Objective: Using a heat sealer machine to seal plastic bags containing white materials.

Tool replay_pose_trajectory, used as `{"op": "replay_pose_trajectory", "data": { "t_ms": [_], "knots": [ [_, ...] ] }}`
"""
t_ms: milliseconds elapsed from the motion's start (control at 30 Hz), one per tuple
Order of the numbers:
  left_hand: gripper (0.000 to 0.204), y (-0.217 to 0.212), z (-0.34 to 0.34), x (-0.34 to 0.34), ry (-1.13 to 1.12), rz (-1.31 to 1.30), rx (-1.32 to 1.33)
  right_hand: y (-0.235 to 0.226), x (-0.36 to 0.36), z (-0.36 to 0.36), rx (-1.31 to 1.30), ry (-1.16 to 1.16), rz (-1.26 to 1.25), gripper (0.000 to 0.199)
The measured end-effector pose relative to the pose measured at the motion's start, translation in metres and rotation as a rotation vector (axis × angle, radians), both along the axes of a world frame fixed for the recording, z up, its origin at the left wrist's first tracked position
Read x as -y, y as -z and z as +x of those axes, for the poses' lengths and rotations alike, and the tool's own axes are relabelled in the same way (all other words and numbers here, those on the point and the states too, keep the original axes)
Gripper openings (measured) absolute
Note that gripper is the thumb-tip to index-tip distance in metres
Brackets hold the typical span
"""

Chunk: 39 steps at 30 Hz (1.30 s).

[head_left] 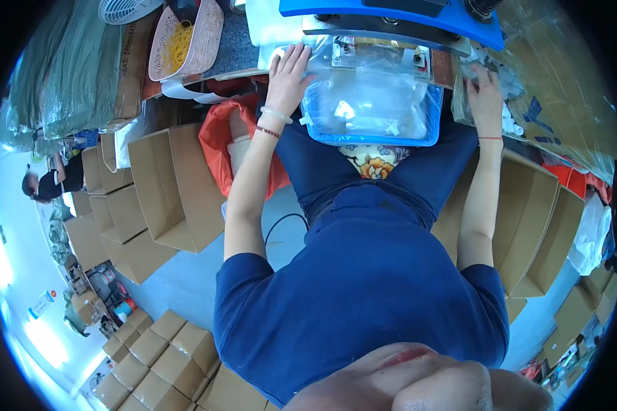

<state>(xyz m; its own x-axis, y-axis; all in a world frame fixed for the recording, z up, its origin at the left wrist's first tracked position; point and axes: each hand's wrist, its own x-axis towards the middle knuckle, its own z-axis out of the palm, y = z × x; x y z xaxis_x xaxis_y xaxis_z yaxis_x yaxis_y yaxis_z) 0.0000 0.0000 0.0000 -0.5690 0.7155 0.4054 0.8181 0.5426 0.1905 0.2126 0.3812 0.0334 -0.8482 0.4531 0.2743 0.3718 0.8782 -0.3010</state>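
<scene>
My left hand (289,75) lies palm down, fingers stretched, on clear plastic film (271,34) at the left of a blue press machine (391,15). To the right of the press, my right hand (485,99) reaches onto loose clear plastic pieces (507,82), its fingers apart. What lies under that palm is hidden. Between my hands a blue tray (370,140) rests over my thighs, below the press, and flat clear plastic bags (377,109) fill it. A metal plate with fittings (346,51) sits under the press head.
A pale basket with yellow rubber bands (178,48) stands on the bench at the left. A red bag (216,137) hangs below. Open cardboard boxes (178,185) flank me, with stacked cartons (161,356) behind. Far left, another person (51,181) is in the room.
</scene>
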Motion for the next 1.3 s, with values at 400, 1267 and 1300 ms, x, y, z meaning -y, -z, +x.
{"op": "replay_pose_trajectory", "data": {
  "t_ms": [400, 1267, 1300],
  "knots": [
    [0.017, -0.071, 0.045, -0.006, -0.192, 0.506, 0.873, -0.077, 0.077, 0.031, -0.276, -0.117, -0.569, 0.021],
    [0.027, -0.045, 0.048, -0.094, 0.116, 0.671, 2.101, -0.048, 0.036, -0.016, -0.102, 0.012, 0.083, 0.028],
    [0.028, -0.043, 0.049, -0.092, 0.183, 0.69, 2.089, -0.039, 0.027, -0.019, -0.132, -0.032, 0.221, 0.029]
  ]
}}
